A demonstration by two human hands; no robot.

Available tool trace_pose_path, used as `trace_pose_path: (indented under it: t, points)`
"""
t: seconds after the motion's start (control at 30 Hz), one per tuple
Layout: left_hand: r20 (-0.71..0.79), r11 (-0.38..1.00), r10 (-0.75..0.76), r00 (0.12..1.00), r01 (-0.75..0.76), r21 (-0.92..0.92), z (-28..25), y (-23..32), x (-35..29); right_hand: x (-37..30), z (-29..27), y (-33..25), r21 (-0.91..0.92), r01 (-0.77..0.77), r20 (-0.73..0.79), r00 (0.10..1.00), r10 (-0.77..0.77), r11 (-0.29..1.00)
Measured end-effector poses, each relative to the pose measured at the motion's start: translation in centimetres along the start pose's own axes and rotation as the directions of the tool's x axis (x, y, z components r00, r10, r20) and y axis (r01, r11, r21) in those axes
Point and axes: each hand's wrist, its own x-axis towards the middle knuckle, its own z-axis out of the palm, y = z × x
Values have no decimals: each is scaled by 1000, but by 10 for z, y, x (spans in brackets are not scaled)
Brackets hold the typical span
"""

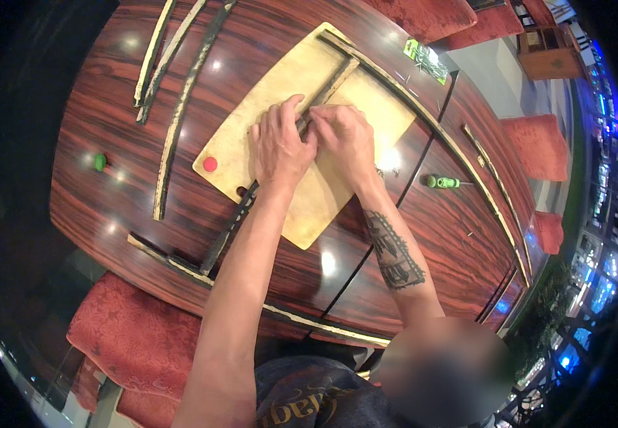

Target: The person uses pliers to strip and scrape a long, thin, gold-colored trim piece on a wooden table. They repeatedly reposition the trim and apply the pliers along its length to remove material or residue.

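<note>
A dark wooden strip [232,227] with pale worn patches lies slantwise across a yellow board [302,214]. Its middle is partly hidden under my hands. My left hand [279,146] lies over the strip, fingers on one side and thumb on the other, holding it against the board. Beside it, my right hand [348,139] is closed in a pinch at the strip; whatever sits between those fingertips is too small to make out. The strip's far end meets a long curved strip [423,114], and its near end touches another long strip [170,260] along the table's near edge.
More worn strips [188,107] lie at the left on the glossy wooden table [102,93]. A screwdriver [443,182] with a green handle and a packet of screws [426,60] are at the right. A red disc [210,164] rests on the board. Red chairs [138,321] surround the table.
</note>
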Motion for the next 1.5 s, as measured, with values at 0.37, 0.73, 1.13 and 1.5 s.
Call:
trace_pose_path:
  t: [0.37, 0.73, 1.13, 1.5]
  points:
    - [80, 1000, 5, 997, -3, -28, -5, 0, -2, 0, -1, -3, -31, 174, 123, 978, -169, 984]
    - [46, 998, 38, 998, -36, -45, -6, 1, 0, 12, -10, -11, 225, -253, -37, 963, 268, 941]
    - [63, 999, 4, 998, -2, -46, -4, 1, 0, 9, -7, -6, -48, -30, 8, 1000, 31, 998]
    - [22, 999, 11, 1000, -10, -31, -3, -1, 0, 6, -15, -10, -174, 126, 81, 990, -113, 977]
